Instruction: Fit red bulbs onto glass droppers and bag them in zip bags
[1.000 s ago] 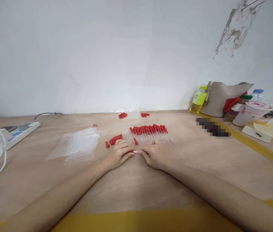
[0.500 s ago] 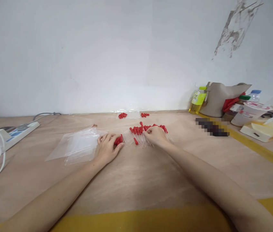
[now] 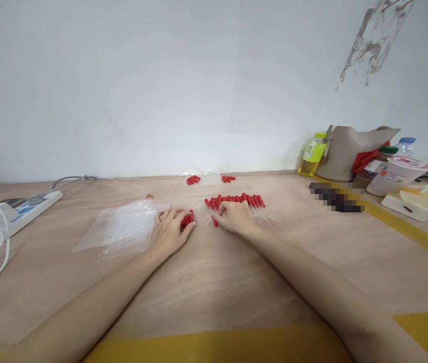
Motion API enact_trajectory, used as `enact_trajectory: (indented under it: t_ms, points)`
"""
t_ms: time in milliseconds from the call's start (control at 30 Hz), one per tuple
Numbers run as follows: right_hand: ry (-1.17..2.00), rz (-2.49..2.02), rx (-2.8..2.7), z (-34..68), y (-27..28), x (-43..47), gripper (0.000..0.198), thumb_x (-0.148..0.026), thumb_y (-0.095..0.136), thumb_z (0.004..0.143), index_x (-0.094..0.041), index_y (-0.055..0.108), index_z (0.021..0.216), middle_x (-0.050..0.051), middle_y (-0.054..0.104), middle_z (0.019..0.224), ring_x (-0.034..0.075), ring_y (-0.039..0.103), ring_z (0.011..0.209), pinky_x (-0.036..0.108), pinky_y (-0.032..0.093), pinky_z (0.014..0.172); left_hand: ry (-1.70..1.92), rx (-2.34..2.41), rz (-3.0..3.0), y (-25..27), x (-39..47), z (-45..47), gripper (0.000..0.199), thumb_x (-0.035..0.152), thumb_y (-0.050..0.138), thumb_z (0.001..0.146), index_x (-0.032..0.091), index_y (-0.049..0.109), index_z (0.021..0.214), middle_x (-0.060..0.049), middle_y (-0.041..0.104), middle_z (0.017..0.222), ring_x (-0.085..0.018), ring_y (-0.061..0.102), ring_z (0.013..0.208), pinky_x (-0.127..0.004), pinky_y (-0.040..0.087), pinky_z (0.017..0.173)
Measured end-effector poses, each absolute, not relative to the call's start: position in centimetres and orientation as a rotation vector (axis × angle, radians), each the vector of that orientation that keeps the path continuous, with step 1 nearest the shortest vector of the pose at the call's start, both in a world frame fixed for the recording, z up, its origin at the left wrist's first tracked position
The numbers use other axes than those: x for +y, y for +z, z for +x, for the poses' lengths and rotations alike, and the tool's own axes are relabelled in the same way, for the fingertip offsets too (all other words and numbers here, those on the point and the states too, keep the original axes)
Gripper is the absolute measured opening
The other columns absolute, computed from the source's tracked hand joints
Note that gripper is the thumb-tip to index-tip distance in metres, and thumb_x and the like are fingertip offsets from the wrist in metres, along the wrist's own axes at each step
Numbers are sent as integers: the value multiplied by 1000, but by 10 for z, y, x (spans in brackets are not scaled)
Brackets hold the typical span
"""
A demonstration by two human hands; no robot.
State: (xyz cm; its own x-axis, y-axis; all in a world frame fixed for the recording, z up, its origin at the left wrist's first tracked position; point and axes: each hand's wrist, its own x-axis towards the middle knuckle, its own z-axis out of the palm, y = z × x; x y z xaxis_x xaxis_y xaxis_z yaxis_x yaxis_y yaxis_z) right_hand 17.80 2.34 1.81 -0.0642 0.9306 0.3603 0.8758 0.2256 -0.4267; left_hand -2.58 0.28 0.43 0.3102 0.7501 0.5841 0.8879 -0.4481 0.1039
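Note:
My left hand (image 3: 170, 229) lies on the table with its fingers apart, thumb and fingertips around a small pile of red rubber bulbs (image 3: 187, 219). Beside them several clear thin tubes (image 3: 202, 214) lie side by side without bulbs. My right hand (image 3: 234, 217) is closed in a pinch at a single red bulb (image 3: 216, 223), which is partly hidden by the fingertips. Behind that hand runs a row of droppers (image 3: 257, 201), red bulbs pointing away and clear tubes toward me. My right hand covers the middle of the row.
Clear zip bags (image 3: 123, 229) lie left of my left hand. Two small groups of red bulbs (image 3: 193, 180) sit near the wall. A power strip (image 3: 36, 212) is far left. A yellow-capped bottle (image 3: 312, 155), a grey bag (image 3: 340, 154) and a cup (image 3: 399, 175) stand right.
My right hand has moved left and slightly nearer, from the row of droppers to the single red bulb. A bulb that stuck up from the row now lies level. My left hand stays put.

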Motion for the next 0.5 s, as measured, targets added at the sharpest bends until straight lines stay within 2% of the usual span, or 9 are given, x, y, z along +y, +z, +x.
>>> enact_trajectory:
  t_ms: [267,500]
  points:
    - [35,-1638,-2136,167,13,14,25,-43,54,71,-19,59,65,1,64,68,17,55,71,33,21,78,-795,-1639,-2290,0,12,-35,30,46,51,77,22,57,94,-5,57,96,-24,48,94,-37,31,79]
    - [21,-1638,-2123,167,17,11,21,-36,52,72,-18,59,64,3,64,67,17,55,70,33,23,75,-857,-1626,-2304,3,11,-35,30,49,52,75,21,56,84,-5,58,90,-24,49,89,-37,34,76]
